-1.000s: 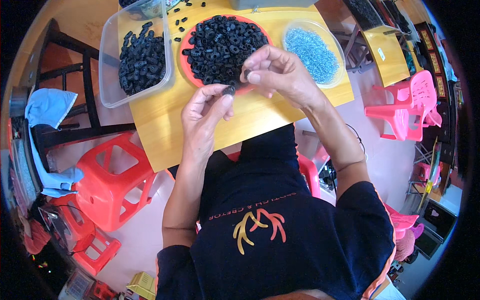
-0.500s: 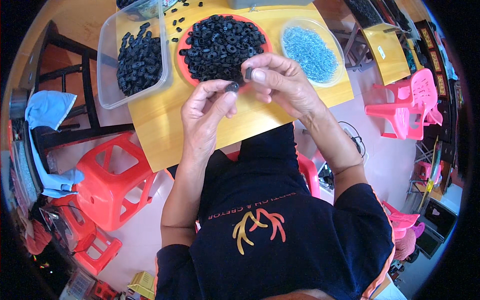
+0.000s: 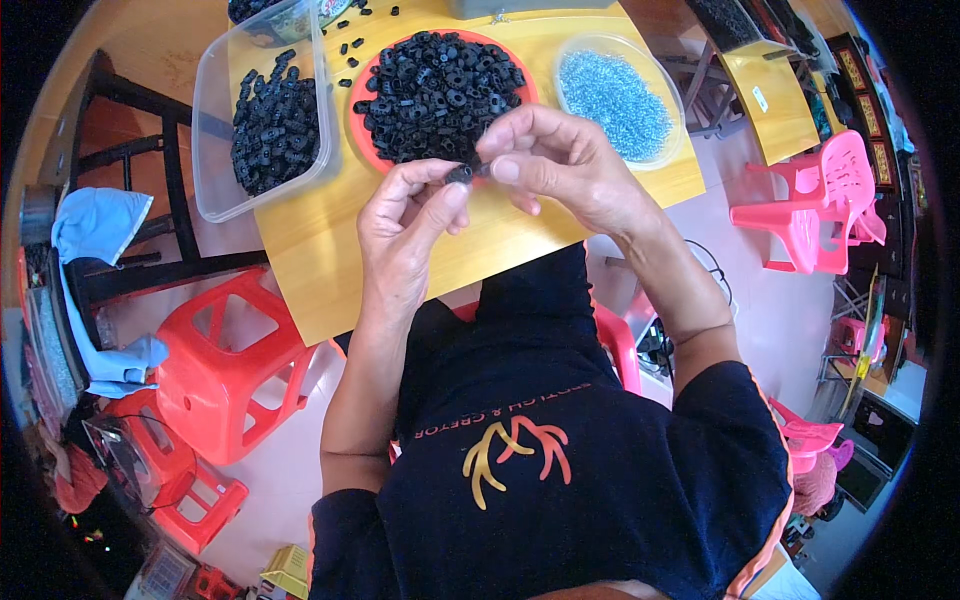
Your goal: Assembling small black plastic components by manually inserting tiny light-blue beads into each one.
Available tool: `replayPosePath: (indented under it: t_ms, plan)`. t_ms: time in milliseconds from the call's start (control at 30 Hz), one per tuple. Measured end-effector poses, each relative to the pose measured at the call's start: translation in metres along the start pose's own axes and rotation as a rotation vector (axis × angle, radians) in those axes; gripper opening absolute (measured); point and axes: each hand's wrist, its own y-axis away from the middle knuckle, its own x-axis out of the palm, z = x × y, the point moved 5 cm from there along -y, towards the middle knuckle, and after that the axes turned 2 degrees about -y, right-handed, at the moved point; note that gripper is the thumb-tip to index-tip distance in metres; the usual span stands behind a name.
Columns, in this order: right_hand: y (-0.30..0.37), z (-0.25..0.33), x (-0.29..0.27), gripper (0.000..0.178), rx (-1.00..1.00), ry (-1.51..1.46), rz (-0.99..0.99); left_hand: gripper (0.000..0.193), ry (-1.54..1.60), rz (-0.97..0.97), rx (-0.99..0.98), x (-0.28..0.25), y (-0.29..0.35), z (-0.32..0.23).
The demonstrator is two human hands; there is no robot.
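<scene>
Between its thumb and fingertips, my left hand (image 3: 400, 225) pinches a small black plastic part (image 3: 459, 174) with a hole in its end. Close on its right, my right hand (image 3: 575, 165) has thumb and forefinger closed on a small dark piece (image 3: 484, 170), mostly hidden by the fingers. The two pieces meet or nearly meet; I cannot tell which. Both hands hover over the near edge of a red round tray (image 3: 357, 120), which is heaped with black plastic parts (image 3: 440, 85).
Left on the yellow table (image 3: 330, 270) stands a clear box (image 3: 213, 190) of black pieces (image 3: 272, 140). A round clear tub (image 3: 678, 135) with tiny light-blue pieces (image 3: 615, 100) is at the right. Loose black bits (image 3: 352, 62) lie behind. Red stool (image 3: 225, 370) left, pink chair (image 3: 800, 210) right.
My right hand has brought its dark piece down and left, up to the part in my left hand. My left hand stays in nearly the same place.
</scene>
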Motion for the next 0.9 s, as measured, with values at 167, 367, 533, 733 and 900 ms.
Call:
replayPosePath:
  t_ms: [167, 367, 533, 733, 900]
  plan:
    - [-0.003, 0.006, 0.0, 0.013, 0.035, 0.119, 0.081, 0.017, -0.034, 0.031, 0.017, 0.0, 0.001, -0.001]
    - [-0.004, 0.008, 0.0, 0.014, 0.099, 0.097, 0.168, 0.016, -0.056, 0.125, 0.004, 0.001, 0.0, -0.004]
    - [-0.005, 0.011, -0.001, 0.014, 0.098, 0.124, 0.207, 0.017, -0.062, 0.17, -0.038, 0.003, 0.001, -0.003]
    - [-0.006, 0.013, 0.0, 0.015, 0.113, 0.122, 0.234, 0.017, -0.013, 0.207, -0.058, 0.005, 0.001, -0.005]
    - [-0.007, 0.015, 0.0, 0.015, 0.126, 0.126, 0.218, 0.017, 0.041, 0.238, -0.087, 0.007, 0.001, -0.004]
